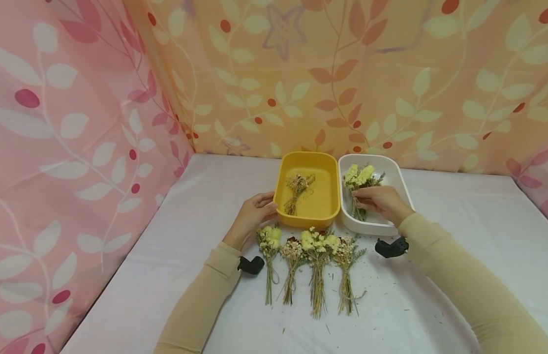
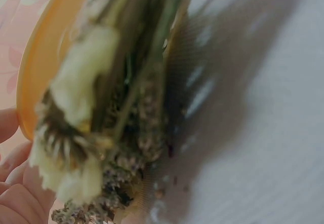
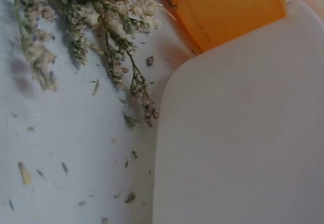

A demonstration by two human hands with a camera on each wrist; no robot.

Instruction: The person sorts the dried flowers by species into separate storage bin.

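Dried bouquet (image 1: 356, 178) pinched just below its blooms

Four tied bouquets (image 1: 317, 250) are laid on the bench (image 1: 469, 221) among scattered plant bits (image 3: 130, 197). Beyond, the yellow tray (image 1: 307, 222) is touched at its left side by the left grip (image 1: 253, 214), fingers relaxed. In the white tray (image 1: 367, 228), the dried bouquet's stems are pinched by the right grip (image 1: 382, 199); lightness and brittle heads should be expected, so gathered stems are best held.

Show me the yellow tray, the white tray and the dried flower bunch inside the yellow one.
Yellow tray (image 1: 323, 200), head view: bare floor, right side.
White tray (image 1: 367, 227), head view: outside of its near wall.
Dried flower bunch (image 1: 295, 193), head view: upper stems, just below the flowers.
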